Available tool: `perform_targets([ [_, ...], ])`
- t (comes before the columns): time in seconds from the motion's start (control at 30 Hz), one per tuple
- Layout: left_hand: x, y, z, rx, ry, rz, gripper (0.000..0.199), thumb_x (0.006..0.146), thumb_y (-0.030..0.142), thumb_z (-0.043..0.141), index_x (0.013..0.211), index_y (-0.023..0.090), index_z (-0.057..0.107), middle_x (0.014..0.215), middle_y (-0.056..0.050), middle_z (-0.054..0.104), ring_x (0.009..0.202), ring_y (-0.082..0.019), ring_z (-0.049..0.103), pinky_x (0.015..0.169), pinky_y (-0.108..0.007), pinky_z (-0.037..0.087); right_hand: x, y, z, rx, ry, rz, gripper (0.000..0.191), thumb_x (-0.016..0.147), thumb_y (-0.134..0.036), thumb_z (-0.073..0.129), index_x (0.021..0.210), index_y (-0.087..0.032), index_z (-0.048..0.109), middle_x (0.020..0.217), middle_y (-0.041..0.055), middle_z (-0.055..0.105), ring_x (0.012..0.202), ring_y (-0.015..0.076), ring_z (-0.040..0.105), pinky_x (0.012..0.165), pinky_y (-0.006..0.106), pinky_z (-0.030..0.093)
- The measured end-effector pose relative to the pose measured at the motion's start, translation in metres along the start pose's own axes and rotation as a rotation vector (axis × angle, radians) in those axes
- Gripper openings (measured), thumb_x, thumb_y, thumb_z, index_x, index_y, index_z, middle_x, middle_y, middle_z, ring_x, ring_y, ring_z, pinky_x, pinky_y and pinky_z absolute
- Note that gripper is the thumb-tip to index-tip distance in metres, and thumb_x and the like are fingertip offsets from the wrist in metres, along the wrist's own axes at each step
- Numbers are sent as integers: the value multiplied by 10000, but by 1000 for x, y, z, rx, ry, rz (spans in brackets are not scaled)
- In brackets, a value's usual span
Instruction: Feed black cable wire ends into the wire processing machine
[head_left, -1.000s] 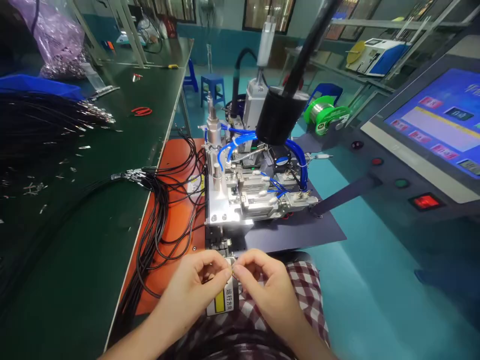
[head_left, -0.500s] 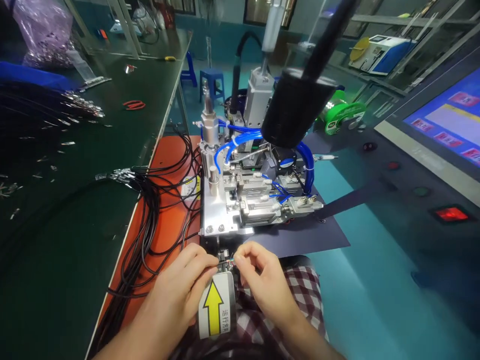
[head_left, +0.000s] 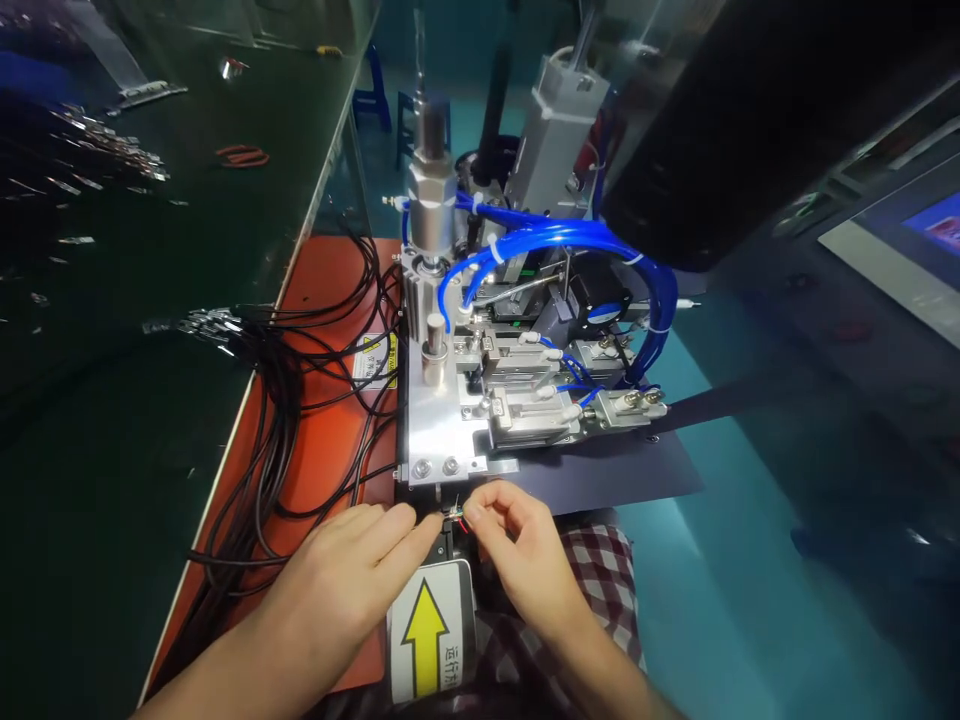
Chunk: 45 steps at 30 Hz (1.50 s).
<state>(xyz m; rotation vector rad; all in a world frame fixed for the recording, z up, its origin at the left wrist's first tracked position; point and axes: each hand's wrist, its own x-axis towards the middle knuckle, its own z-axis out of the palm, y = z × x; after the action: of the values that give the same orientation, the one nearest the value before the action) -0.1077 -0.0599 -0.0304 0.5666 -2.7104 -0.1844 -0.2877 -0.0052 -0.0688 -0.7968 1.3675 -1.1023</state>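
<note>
My left hand [head_left: 360,560] is closed at the front edge of the metal machine [head_left: 442,420], its fingertips pressed on the end of a black cable that they mostly hide. Thin coloured wires [head_left: 455,514], one red, stick out of the cable end toward the right. My right hand [head_left: 517,545] pinches these wires between thumb and forefinger. Both hands sit just above a machine part bearing a white label with a yellow arrow [head_left: 425,640]. The small fixture under the fingertips is partly hidden.
Looped black cables [head_left: 281,430] with metal ends lie on an orange surface [head_left: 330,440] at left. A dark green table [head_left: 90,400] holds red-handled pliers [head_left: 242,157]. Blue air tubes [head_left: 555,235] arch over the machine. A black cylinder [head_left: 697,150] hangs at upper right.
The view has tilted down and moved closer to the machine. My left fingers have stretched flatter over the cable end, and the coloured wires look more spread. My right hand keeps its pinch.
</note>
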Motion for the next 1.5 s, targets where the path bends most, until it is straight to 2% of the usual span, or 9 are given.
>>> perform_targets([
  [0.2, 2, 0, 3, 29, -3, -2, 293, 918, 59, 345, 1162, 79, 506, 916, -87, 556, 808, -189, 483, 687, -319, 349, 0, 3, 1, 12, 1, 23, 315, 827, -419, 523, 769, -110, 492, 641, 9, 391, 565, 83, 305, 507, 234, 255],
  [0.43, 11, 0, -4, 100, -33, 49, 272, 914, 47, 322, 1121, 65, 496, 852, -82, 561, 748, -184, 500, 600, -304, 353, 0, 2, 1, -69, 30, 10, 297, 848, -402, 500, 781, -113, 515, 698, 32, 451, 613, 97, 365, 546, 235, 314],
  [0.67, 8, -1, -2, 73, -31, 40, 274, 918, 52, 333, 1127, 69, 509, 882, -78, 566, 768, -177, 504, 635, -309, 372, -2, 3, 0, -151, 44, -93, 246, 881, -347, 473, 787, -126, 524, 734, 36, 508, 673, 114, 440, 620, 245, 372],
  [1.2, 10, -1, -3, 49, -17, 45, 260, 919, 48, 333, 1103, 52, 515, 881, -90, 573, 820, -192, 513, 655, -305, 375, -3, 4, -1, -144, 43, -110, 220, 882, -325, 478, 794, -129, 529, 739, 31, 511, 679, 113, 444, 627, 241, 380],
  [1.5, 3, -2, 5, 44, -20, 16, 277, 914, 56, 362, 1149, 67, 508, 934, -90, 567, 796, -188, 480, 671, -320, 368, -3, 3, -1, -114, 33, -72, 232, 872, -333, 494, 784, -120, 524, 722, 27, 493, 655, 103, 420, 604, 241, 365],
])
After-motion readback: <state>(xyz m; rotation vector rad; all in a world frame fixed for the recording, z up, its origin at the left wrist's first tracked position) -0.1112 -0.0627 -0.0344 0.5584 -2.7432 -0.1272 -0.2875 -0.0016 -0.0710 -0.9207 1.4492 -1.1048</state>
